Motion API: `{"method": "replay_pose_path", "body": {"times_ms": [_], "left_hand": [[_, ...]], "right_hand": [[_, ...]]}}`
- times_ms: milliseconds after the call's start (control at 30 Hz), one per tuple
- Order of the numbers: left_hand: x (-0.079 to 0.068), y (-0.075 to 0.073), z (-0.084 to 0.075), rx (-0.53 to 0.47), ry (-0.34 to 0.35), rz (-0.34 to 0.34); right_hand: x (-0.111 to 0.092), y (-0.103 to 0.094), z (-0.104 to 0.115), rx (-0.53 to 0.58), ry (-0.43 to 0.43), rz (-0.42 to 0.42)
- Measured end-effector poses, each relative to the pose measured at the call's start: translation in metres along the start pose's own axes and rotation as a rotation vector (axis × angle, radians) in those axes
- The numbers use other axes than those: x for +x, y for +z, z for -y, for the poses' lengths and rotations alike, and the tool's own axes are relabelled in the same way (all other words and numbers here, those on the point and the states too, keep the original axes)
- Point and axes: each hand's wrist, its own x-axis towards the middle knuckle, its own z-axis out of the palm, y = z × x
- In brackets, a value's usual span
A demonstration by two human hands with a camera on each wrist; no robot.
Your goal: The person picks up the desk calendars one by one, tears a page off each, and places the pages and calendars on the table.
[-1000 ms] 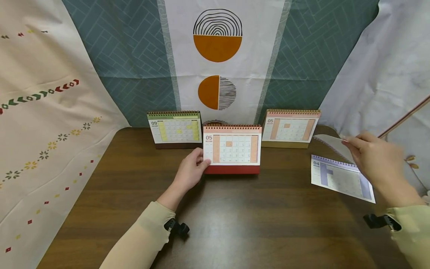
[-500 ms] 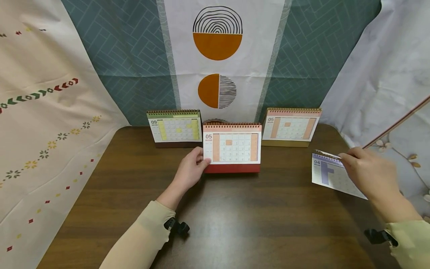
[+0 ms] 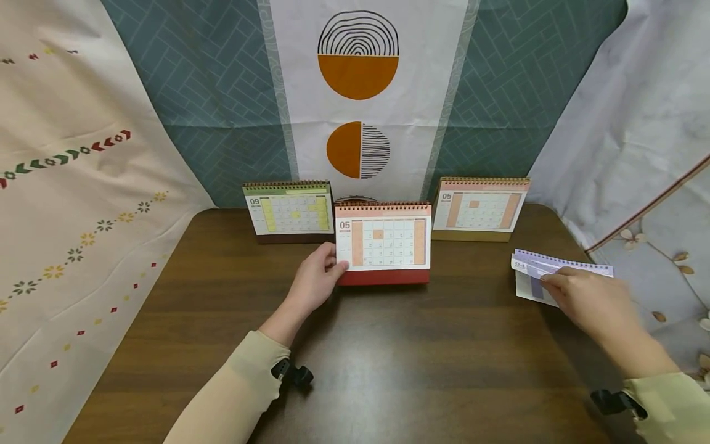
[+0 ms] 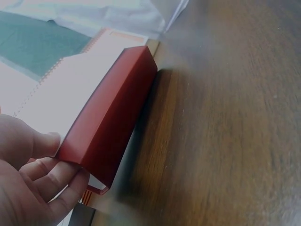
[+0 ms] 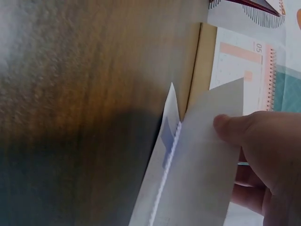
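Note:
A desk calendar (image 3: 383,243) with a red base and an orange "05" page stands upright in the middle of the table. My left hand (image 3: 315,280) grips its lower left corner; in the left wrist view the thumb lies on the page and the fingers curl under the red base (image 4: 113,103). To the right, my right hand (image 3: 593,302) pinches a loose calendar sheet (image 5: 202,155) between thumb and fingers. A row of punched holes runs along its purple far edge. Below it shows another pale sheet (image 3: 531,290) with a purple print, partly hidden by the hand.
A green "09" calendar (image 3: 288,213) stands at the back left, and an orange "05" calendar (image 3: 479,209) with a tan base at the back right. Patterned cloth (image 3: 222,92) hangs behind the wooden table (image 3: 399,370).
My right hand has lowered and moved left, bringing the held sheet down over the purple "04" sheet. The left hand and its calendar have stayed put.

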Motion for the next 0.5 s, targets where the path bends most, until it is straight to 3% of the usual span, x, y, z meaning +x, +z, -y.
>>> {"method": "replay_pose_path", "body": {"times_ms": [167,500], "left_hand": [[0.0,0.001,0.001,-0.006,-0.003,0.007],[-0.001,0.0,-0.003,0.009,-0.022,-0.008]], "right_hand": [[-0.006,0.006,-0.001,-0.001,-0.005,0.116],[-0.012,0.013,0.001,0.027,-0.019,0.168]]}}
